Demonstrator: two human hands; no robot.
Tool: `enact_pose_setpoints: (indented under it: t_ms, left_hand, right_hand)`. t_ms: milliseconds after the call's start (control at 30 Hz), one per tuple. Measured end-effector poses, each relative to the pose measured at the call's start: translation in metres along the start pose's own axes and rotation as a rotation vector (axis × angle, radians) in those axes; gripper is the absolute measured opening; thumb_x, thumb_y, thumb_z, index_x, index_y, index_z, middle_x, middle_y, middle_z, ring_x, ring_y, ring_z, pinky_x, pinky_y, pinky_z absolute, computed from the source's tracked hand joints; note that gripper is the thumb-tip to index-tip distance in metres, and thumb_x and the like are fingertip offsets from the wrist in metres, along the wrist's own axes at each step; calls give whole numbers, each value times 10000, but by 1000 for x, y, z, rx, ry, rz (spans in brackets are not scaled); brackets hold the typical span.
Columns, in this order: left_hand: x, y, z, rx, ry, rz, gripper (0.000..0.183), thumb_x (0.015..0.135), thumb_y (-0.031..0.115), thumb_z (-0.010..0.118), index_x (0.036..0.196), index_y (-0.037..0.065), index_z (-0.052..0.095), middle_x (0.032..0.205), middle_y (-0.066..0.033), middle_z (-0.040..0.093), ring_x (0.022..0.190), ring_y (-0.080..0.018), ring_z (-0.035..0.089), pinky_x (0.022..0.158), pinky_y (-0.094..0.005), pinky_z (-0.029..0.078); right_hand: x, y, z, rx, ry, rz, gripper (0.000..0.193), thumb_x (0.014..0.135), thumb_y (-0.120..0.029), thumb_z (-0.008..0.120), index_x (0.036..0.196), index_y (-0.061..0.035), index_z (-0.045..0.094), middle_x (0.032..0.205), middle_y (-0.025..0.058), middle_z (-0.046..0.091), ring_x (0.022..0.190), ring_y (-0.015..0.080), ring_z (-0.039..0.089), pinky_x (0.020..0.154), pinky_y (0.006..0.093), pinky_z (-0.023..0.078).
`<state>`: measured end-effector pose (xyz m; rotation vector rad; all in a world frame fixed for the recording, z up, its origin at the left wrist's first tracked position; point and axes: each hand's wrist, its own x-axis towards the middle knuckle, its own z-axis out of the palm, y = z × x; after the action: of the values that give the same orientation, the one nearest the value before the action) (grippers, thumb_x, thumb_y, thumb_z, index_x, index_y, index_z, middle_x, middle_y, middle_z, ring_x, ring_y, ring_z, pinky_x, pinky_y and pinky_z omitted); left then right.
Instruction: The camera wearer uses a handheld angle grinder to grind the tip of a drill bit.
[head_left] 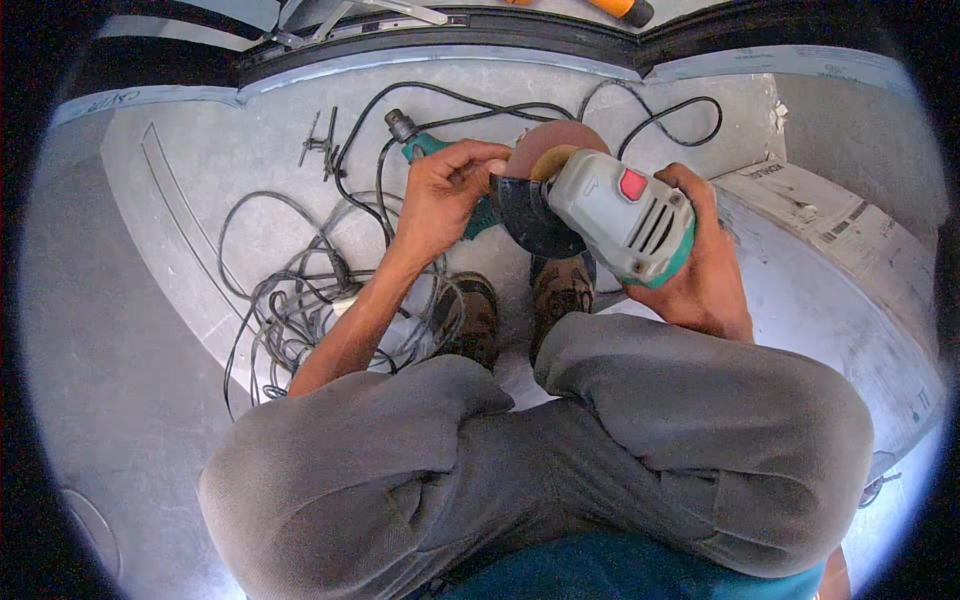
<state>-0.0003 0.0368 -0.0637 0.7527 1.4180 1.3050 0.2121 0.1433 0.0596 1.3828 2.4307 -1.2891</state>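
Observation:
My right hand is wrapped around the grey and green body of an angle grinder, which has a red switch on top. A reddish-brown disc is mounted at its head, with a black curved guard below it. My left hand is closed, its thumb and fingers pinched at the left edge of the disc and guard; which of the two they grip, I cannot tell. Behind that hand lies a green power drill with a metal chuck, partly covered by my fingers and the guard.
A tangle of dark cables lies on the floor at left. Beyond it rests a small metal T-shaped tool. A large cardboard box and pale wrapped panel stand at right. A dark frame spans the far side. My shoes are below the grinder.

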Motion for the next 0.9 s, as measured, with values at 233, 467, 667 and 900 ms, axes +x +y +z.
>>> enact_pose_setpoints:
  t_ms: [233, 467, 667, 900]
  left_hand:
    - [-4, 6, 0, 110, 6, -9, 192, 863, -27, 536, 1026, -1, 634, 907, -48, 649, 806, -89, 581, 716, -218, 460]
    - [-9, 7, 2, 37, -14, -5, 170, 869, 23, 569, 1023, -6, 634, 888, -40, 646, 798, -89, 585, 705, -224, 471]
    - [1, 3, -7, 7, 39, -86, 189, 864, 80, 613, 1025, -16, 637, 857, -53, 658, 786, -94, 597, 713, -225, 483]
    - [-1, 0, -6, -68, 27, -86, 218, 852, 114, 640, 1020, -27, 639, 884, -66, 663, 807, -97, 604, 730, -229, 488]
  right_hand:
    - [1, -2, -1, -32, -7, 18, 775, 639, -168, 751, 1272, -145, 305, 962, 225, 633, 904, 436, 603, 789, 459, 499]
    - [2, 4, 3, 49, 27, 22, 768, 623, -114, 735, 1259, -155, 306, 946, 213, 634, 904, 445, 598, 780, 461, 493]
    - [-2, 2, -1, 34, 20, 28, 774, 615, -105, 738, 1258, -151, 310, 948, 210, 634, 907, 446, 597, 774, 449, 497]
    - [0, -4, -3, 18, -9, 38, 776, 625, -131, 745, 1265, -153, 306, 968, 211, 633, 927, 441, 591, 787, 453, 493]
